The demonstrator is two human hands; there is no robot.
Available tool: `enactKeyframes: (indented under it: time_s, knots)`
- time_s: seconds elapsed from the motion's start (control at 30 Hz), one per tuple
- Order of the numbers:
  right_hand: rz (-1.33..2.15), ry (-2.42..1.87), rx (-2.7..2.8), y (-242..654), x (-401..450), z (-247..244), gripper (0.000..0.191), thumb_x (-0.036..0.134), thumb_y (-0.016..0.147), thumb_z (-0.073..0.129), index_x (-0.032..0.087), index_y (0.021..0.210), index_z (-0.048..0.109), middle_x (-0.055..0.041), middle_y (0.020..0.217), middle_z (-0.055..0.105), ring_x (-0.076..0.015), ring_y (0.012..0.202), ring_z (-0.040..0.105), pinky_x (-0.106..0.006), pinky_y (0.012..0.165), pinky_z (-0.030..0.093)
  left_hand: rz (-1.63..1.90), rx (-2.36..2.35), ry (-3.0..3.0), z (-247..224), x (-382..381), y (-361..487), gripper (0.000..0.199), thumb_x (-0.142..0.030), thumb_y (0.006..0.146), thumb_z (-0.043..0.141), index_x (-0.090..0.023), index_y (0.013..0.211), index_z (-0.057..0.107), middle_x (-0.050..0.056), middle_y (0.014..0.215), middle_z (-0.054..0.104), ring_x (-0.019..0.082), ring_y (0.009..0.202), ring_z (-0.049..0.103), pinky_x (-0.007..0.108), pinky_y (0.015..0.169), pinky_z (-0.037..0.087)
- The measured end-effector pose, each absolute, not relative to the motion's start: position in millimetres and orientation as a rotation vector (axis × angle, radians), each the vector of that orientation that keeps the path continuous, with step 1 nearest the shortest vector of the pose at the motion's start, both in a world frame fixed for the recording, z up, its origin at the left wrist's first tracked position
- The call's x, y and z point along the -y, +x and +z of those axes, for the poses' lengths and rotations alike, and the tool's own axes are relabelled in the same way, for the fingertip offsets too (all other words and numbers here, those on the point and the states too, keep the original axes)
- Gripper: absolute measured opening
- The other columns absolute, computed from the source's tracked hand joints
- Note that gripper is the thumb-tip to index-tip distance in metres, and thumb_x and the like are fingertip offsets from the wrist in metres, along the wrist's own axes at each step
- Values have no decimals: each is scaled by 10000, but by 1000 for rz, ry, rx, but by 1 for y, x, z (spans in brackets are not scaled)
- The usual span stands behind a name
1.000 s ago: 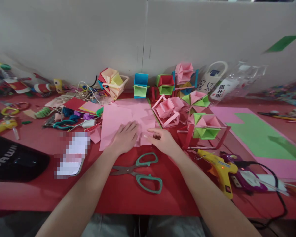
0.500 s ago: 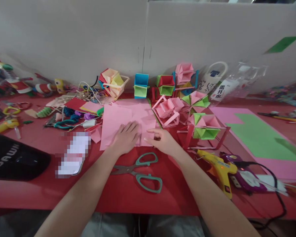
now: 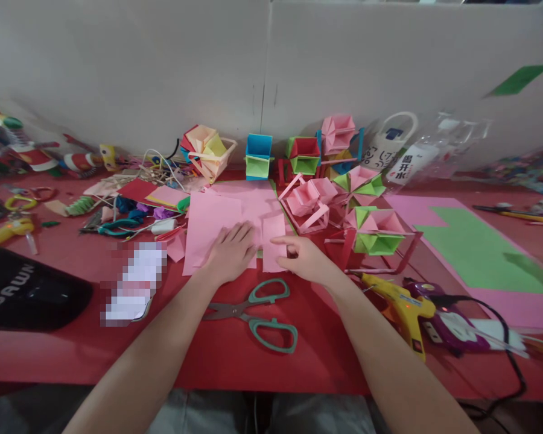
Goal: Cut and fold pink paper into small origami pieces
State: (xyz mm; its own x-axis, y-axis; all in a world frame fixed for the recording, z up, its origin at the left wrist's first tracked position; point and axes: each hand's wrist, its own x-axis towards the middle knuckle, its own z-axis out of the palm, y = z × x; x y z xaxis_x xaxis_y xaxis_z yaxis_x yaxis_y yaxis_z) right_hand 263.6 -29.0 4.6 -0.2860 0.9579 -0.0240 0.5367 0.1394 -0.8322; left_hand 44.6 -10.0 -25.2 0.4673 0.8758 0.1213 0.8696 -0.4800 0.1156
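My left hand (image 3: 233, 250) lies flat, fingers stretched out, over the larger pink paper sheets (image 3: 212, 220). To its right, a small rectangular piece of pink paper (image 3: 273, 232) sits at the edge of those sheets. My right hand (image 3: 305, 258) pinches its right side between thumb and forefinger; the other fingers curl under, partly hidden. Just below both hands, scissors with green handles (image 3: 271, 336) lie part-way open on the red tabletop (image 3: 253, 377). My left forearm passes close to the blade tips.
Folded paper models (image 3: 311, 199) stand behind and to the right. A yellow glue gun (image 3: 400, 307) with a black cord lies by my right forearm. At left are a phone (image 3: 136, 280) and a black cup (image 3: 36, 289). Green paper (image 3: 479, 250) lies on pink at right.
My right hand has drawn the small pink paper piece right, apart from my left hand, so the piece now shows separately. My left hand and the scissors have stayed put.
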Motion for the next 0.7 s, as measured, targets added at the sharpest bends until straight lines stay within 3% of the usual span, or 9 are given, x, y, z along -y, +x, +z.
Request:
enactKeyframes:
  time_s: [0.2, 0.37, 0.5, 0.57, 0.7]
  knots:
    - [779, -1445, 1837, 263, 26, 2, 429, 168, 752, 599, 122, 1164, 708, -50, 851, 676, -160, 705, 592, -309, 715, 502, 348, -1610, 2561, -20, 11, 47, 549, -396, 1016, 326, -148, 1506, 322, 118, 1598, 337, 245, 1481, 296, 487, 1211, 221]
    - [303, -1354, 1767, 257, 28, 5, 292, 209, 818, 612, 157, 1085, 719, -133, 1136, 643, -248, 1073, 622, -380, 984, 479, 541, -1701, 2409, -5, 11, 46, 457, -378, 967, 473, -176, 1377, 483, 104, 1440, 552, 255, 1343, 484, 414, 1137, 364]
    - [201, -1274, 1838, 251, 38, 16, 197, 232, 831, 626, 176, 993, 725, -108, 1064, 654, -243, 1032, 620, -380, 973, 478, 523, -1841, 2344, 8, 14, 39, 445, -400, 901, 568, -190, 1293, 558, 107, 1328, 616, 308, 1260, 530, 460, 1078, 412]
    - [106, -1388, 1869, 250, 41, 20, 172, 258, 824, 643, 196, 953, 738, -94, 1049, 674, -273, 1025, 608, -436, 962, 461, 463, -1877, 2316, 11, 15, 35, 460, -439, 859, 609, -186, 1243, 589, 115, 1278, 629, 326, 1221, 549, 468, 1039, 434]
    - [90, -1524, 1976, 252, 43, 21, 253, 370, 842, 662, 229, 1032, 752, -88, 1202, 679, -330, 1133, 579, -515, 996, 413, 419, -1887, 2184, 10, 12, 28, 500, -500, 784, 667, -175, 1161, 618, 119, 1209, 646, 320, 1142, 603, 417, 940, 476]
